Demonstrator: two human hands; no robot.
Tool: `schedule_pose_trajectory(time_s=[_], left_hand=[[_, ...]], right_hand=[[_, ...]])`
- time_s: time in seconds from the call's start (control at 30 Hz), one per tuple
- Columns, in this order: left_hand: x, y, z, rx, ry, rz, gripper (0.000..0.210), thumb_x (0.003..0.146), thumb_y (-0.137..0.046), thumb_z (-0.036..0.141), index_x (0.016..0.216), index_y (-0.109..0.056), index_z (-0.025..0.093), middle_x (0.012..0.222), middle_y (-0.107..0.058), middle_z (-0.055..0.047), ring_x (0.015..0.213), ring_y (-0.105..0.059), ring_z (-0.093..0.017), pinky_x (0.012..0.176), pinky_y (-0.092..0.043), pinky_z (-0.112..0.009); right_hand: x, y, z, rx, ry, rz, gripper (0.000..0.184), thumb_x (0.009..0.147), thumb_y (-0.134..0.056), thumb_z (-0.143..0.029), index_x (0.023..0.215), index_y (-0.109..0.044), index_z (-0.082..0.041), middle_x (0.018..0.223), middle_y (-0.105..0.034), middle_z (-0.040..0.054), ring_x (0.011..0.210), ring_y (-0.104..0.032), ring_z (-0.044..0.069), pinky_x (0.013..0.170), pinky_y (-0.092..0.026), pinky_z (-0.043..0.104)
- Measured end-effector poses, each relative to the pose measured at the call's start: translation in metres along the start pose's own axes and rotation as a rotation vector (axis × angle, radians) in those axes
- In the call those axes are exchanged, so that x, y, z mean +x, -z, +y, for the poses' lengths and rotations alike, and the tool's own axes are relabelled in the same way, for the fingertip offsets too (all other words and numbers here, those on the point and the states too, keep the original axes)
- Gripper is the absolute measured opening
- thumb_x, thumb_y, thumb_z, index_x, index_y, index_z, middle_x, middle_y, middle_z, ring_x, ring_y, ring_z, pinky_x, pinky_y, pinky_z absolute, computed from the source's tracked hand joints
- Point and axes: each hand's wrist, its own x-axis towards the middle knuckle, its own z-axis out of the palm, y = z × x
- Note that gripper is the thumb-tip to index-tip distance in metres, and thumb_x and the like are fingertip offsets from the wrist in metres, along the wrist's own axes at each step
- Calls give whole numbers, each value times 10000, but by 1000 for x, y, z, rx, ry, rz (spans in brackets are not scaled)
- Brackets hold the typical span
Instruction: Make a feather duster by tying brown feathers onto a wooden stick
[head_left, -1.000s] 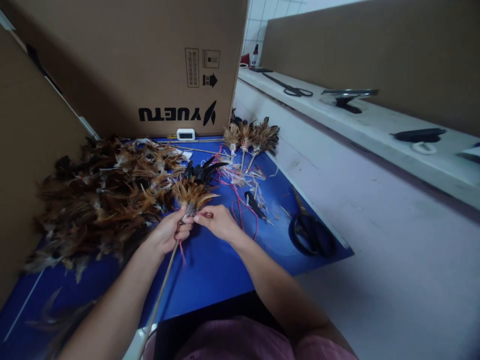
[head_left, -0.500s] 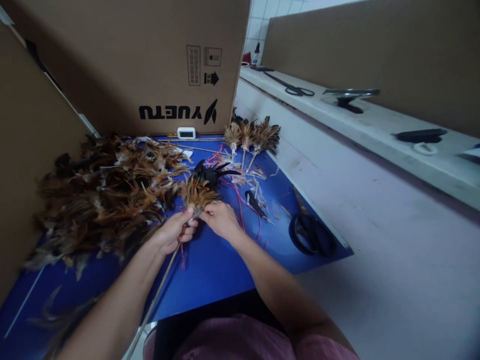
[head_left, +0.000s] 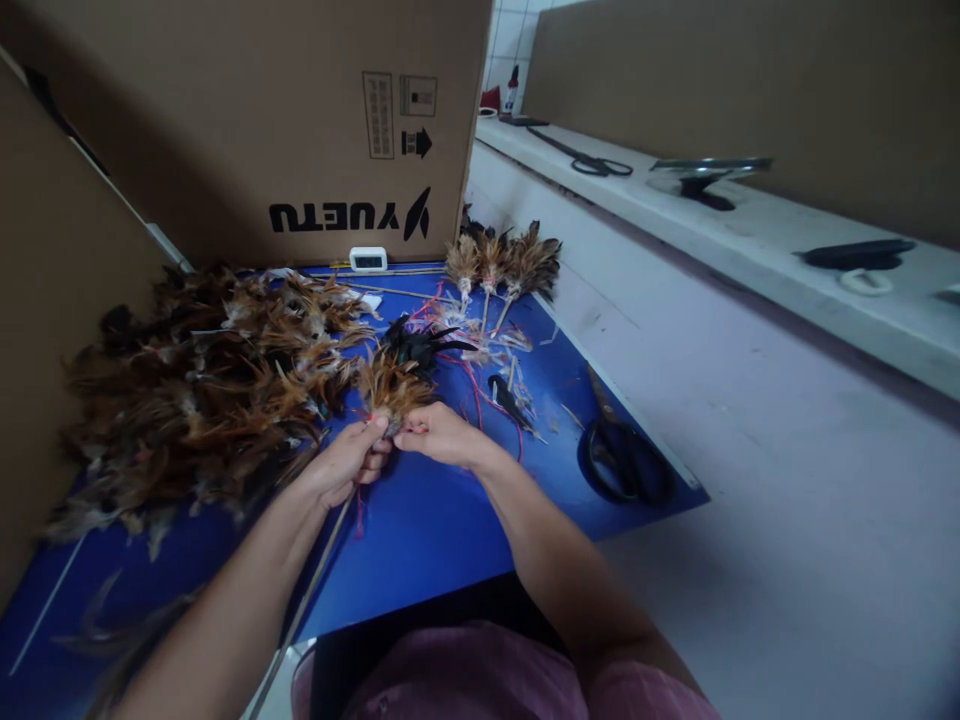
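Brown feather bundle (head_left: 394,385), head view: it's in front of you near mid-table, black plumes (head_left: 409,345) fanning at the far end, base at your fingers. Your L hand (head_left: 354,462) is closed round that base w/ the thin stick (head_left: 315,575), which runs back past the near edge of the blue tabletop (head_left: 427,540). Your R hand (head_left: 431,435) is pinched shut right beside it, at the base; can't tell what's b/w the fingertips, poss. thread. Pink thread end (head_left: 359,512) hangs below your L hand.

Risks, my guess: if your L grip eases, feathers could slip or splay round the stick, b/c that hand seems to do most of the holding. Uneven R pull could twist the base or skew the plumes. Loose pink cord (head_left: 476,385) lies near, just beyond your R hand, so a sleeve or finger could snag it. Feather pile (head_left: 217,400) is close on your L; brushing it w/ your forearm might drag loose bits in. Stick's near end sticks out past the table toward you, so a body bump could jolt the lot. Scissors (head_left: 626,455) lie well apart, far R, prob. no bother.
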Motion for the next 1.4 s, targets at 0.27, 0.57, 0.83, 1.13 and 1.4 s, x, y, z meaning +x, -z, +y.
schedule_pose_trajectory(time_s=[0.27, 0.57, 0.83, 1.13, 1.4], left_hand=[[-3, -4, 0, 12, -26, 31, 404, 723, -700, 471, 702, -472, 138, 577, -328, 76, 393, -207, 1, 344, -102, -112], [-9, -8, 5, -21, 1, 6, 387, 732, -703, 454, 762, -534, 107, 584, -339, 72, 390, -208, 9, 335, -113, -104], [-7, -7, 2, -90, 38, -3, 350, 757, -691, 426, 800, -531, 117, 601, -338, 68, 394, -236, 4, 338, -116, -99], [-8, 0, 11, -204, 65, 25, 258, 831, -621, 350, 830, -489, 129, 617, -336, 65, 388, -223, 5, 319, -135, -93], [-9, 3, 14, -291, 85, -10, 231, 850, -602, 326, 840, -434, 168, 627, -329, 68, 379, -222, 1, 310, -125, -90]], right_hand=[[-2, -4, -4, -10, -6, 152, 239, 761, -602, -334, 600, -680, -175, 475, -404, -64, 497, -338, 67, 506, -229, 228], [-7, 10, -13, 481, -55, -19, 284, 651, -686, -412, 553, -629, -151, 432, -364, -81, 457, -284, 59, 470, -206, 224], [-3, 9, -7, 541, -10, 51, 288, 614, -746, -424, 568, -663, -152, 517, -548, -30, 546, -464, 90, 534, -331, 228], [0, 8, -2, 506, 43, 38, 165, 714, -655, -289, 615, -663, -156, 596, -579, -27, 597, -472, 92, 601, -347, 231], [-4, 7, -8, 652, -25, 41, 133, 706, -633, -261, 624, -595, -163, 578, -522, -43, 581, -458, 84, 584, -356, 222]])
